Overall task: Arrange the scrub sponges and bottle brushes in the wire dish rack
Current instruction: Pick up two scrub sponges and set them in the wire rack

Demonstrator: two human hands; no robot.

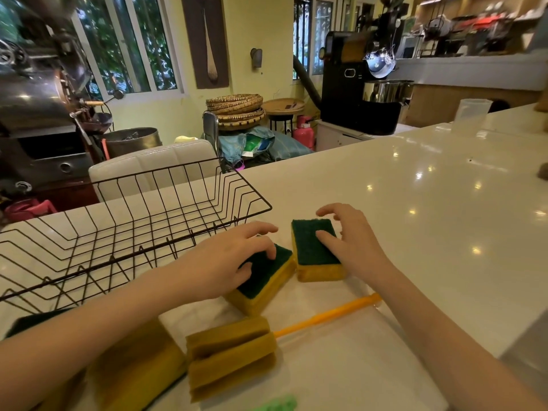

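Two yellow scrub sponges with dark green tops lie side by side on the white counter. My left hand (228, 259) rests on top of the left sponge (264, 280), fingers curled over its green face. My right hand (353, 235) wraps the right sponge (314, 253), thumb on the green top and fingers over its far side. Both sponges touch the counter. A black wire dish rack (142, 229) stands to the left, with nothing in it. A bottle brush with a yellow foam head (231, 354) and orange handle (329, 315) lies in front of the sponges.
A third sponge (136, 366) lies at the lower left under my left forearm. Something green (278, 404) peeks in at the bottom edge. The white counter (415, 203) stretches far to the right. A frosted plastic container (471, 109) stands at the far right.
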